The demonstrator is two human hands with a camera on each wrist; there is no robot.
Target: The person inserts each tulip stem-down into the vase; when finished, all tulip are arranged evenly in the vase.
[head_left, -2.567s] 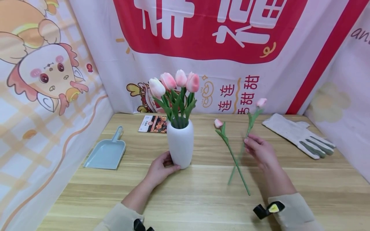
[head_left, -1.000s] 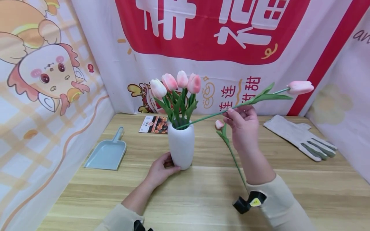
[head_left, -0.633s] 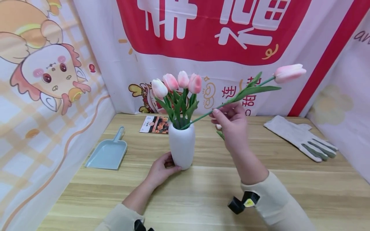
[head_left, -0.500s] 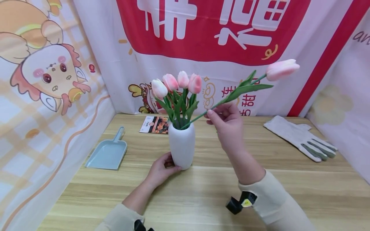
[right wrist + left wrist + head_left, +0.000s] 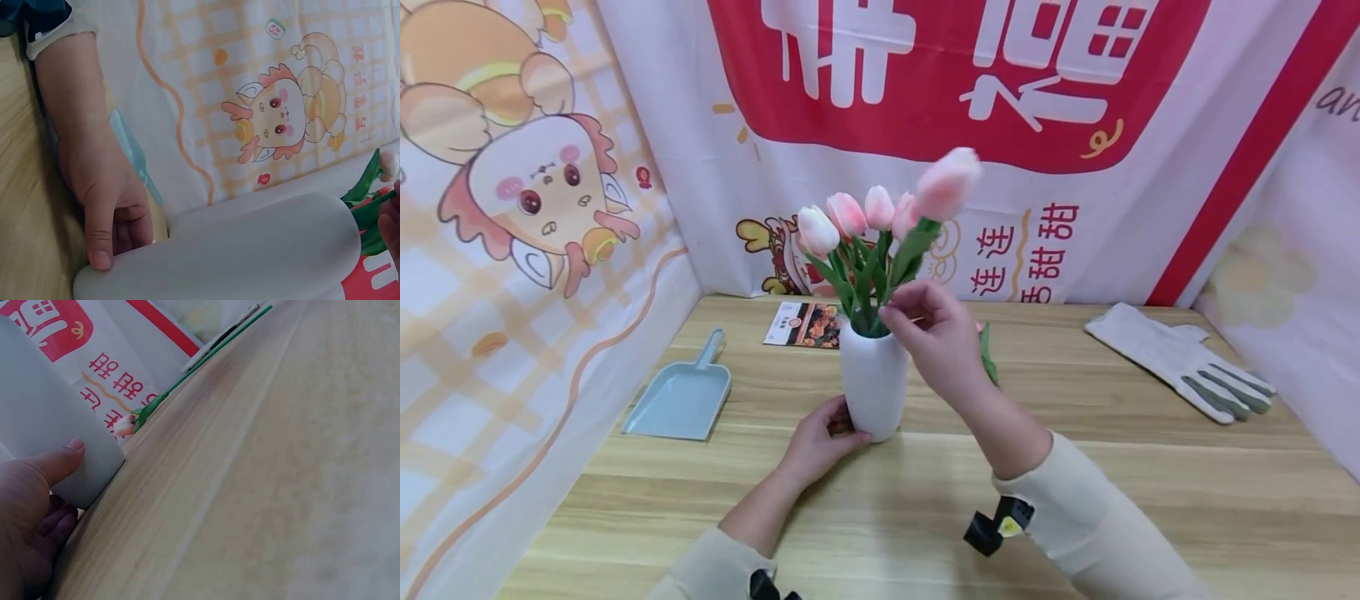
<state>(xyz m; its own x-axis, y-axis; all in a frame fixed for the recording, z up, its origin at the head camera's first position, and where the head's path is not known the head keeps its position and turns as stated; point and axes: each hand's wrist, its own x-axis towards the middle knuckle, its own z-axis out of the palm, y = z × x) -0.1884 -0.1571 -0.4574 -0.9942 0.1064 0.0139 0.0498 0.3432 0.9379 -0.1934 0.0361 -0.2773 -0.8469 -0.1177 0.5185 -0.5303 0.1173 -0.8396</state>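
A white vase (image 5: pixel 874 387) with several pink and white tulips (image 5: pixel 847 215) stands upright on the wooden table. My left hand (image 5: pixel 816 437) holds the vase low on its left side; in the left wrist view the thumb of that hand (image 5: pixel 28 519) lies against the white wall. At the vase mouth my right hand (image 5: pixel 936 333) pinches the green stem of another tulip (image 5: pixel 950 183), whose bloom stands up above the hand. The lower end of this stem is hidden by the fingers and vase. One more tulip (image 5: pixel 988 354) lies on the table, mostly covered by my right arm.
A light blue dustpan (image 5: pixel 681 400) lies to the left. Behind the vase is a printed card (image 5: pixel 802 323). White and grey work gloves (image 5: pixel 1180 358) lie at the right. Printed cloth (image 5: pixel 820 150) closes off the back and sides.
My right hand has lifted a tulip from the table, brought it left to the vase mouth and swung it from slanting to nearly upright. My left hand has stayed on the vase.
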